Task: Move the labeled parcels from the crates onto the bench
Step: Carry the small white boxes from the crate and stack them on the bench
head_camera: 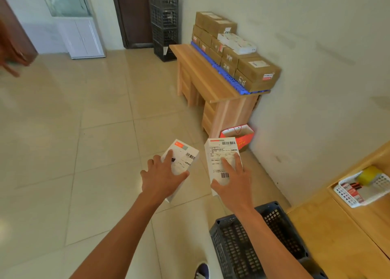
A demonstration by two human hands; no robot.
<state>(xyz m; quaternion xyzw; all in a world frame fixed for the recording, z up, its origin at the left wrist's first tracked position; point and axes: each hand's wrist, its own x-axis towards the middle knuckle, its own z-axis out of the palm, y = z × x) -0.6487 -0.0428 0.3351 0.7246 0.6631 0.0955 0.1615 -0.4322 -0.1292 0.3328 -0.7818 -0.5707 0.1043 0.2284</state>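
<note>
Left hand (162,178): holds a white parcel (183,159), fingers spread on top.
Right hand (231,184): holds a second white parcel (221,152).
Blue crate (238,247): inside hidden.
Bench (202,76): brown boxes (238,59) stacked.

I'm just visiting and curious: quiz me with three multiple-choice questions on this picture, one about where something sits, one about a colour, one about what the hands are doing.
1. Where do the stacked cardboard boxes sit?
A. on the floor
B. on a mat on the wooden bench
C. inside the crate

2. What colour is that mat?
A. blue
B. green
C. red

3. What is each hand doing?
A. hanging free
B. pushing the crate
C. gripping a white labeled parcel

Answers:
1 B, the boxes stand against the wall on the bench top.
2 A, its edge shows bright blue.
3 C, the left hand holds the left parcel, the right hand the right parcel.
</note>
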